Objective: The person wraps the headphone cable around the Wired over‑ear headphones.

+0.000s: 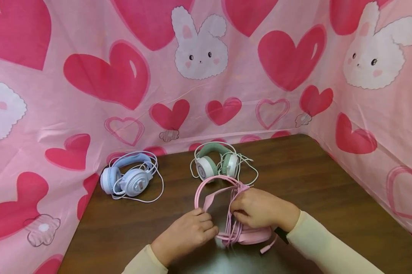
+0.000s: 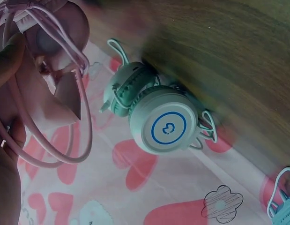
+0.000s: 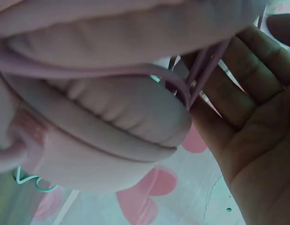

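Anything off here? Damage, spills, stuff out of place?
No spill or visible damage. Only the pink headset looks untidy: its cable hangs in bunched strands by the right hand. The blue headset and green headset look normal.

Padded headsets: we are counting three (pink headset (image 1: 254, 236), pale-blue headset (image 1: 135, 183), white-and-green headset (image 1: 205, 168))
Bare hands: two (left hand (image 1: 189, 230), right hand (image 1: 263, 209))
Brown wooden table (image 1: 309, 182): one

Pink headphones (image 1: 254, 236), padded ear cups (image 3: 130, 110), cable (image 1: 233, 226) bunched in loops, tilted, near side of wooden table (image 1: 141, 224)
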The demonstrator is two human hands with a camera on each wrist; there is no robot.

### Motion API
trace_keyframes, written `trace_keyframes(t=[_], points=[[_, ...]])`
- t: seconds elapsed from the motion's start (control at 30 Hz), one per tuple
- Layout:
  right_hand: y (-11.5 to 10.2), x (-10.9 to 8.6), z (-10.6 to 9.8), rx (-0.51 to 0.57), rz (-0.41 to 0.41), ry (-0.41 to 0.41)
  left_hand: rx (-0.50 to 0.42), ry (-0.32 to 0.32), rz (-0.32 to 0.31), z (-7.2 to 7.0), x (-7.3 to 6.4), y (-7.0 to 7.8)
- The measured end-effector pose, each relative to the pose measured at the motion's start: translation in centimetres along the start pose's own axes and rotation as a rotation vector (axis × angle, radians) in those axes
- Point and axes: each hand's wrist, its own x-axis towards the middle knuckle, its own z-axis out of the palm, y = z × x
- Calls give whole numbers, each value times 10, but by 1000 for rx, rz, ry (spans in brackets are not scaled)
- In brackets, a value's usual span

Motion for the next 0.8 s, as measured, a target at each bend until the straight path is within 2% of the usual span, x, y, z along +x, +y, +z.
trace_keyframes(t=[0.13,0.3,0.43,0.57,0.67,0.8], points=[[0,2,-1,46,71,15,-1,-4,7,0,1,0],[0,8,2,-50,120,39,11,-7,1,-1,5,2],[-5,10,8,-119,53,32,23,0,-18,-1,5,2],[-13,9,12,-70,-39,-19,12,-7,-24,-2,5,2],[-17,7,11,-1,-52,-56,-9,-16,-23,-3,5,0],[-17,4,7,17,-27,-45,-16,-14,-23,-3,4,-3]])
